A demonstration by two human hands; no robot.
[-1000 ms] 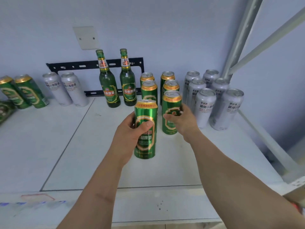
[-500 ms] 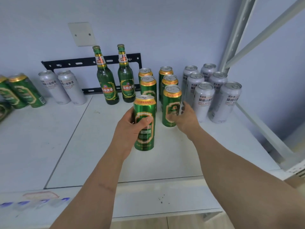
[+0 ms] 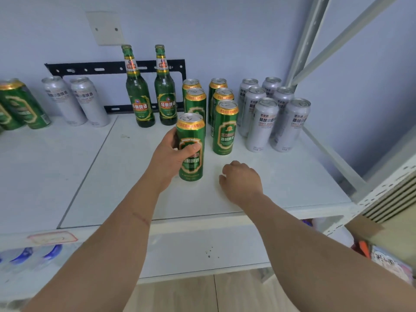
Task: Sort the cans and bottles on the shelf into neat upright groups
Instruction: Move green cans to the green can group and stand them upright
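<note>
My left hand (image 3: pixel 169 157) grips an upright green can (image 3: pixel 191 152), which stands in front of the left row of green cans (image 3: pixel 195 102). The right row ends with a front green can (image 3: pixel 225 129) standing free. My right hand (image 3: pixel 242 181) hovers low over the white shelf (image 3: pixel 281 176), fingers loosely curled and holding nothing. Two green bottles (image 3: pixel 137 97) stand upright at the back. Several silver cans (image 3: pixel 261 124) are grouped upright on the right. Two silver cans (image 3: pixel 74 102) and some green cans (image 3: pixel 20 106) stand at the far left.
A black metal bracket (image 3: pixel 96 69) is fixed to the wall behind the bottles. A grey shelf post and braces (image 3: pixel 310 39) rise at the right. A cardboard box (image 3: pixel 387 230) and packets sit below the shelf's right end.
My right hand has let go of the front green can in the right row and pulled back toward me. My left hand has carried its can forward toward the left row.
</note>
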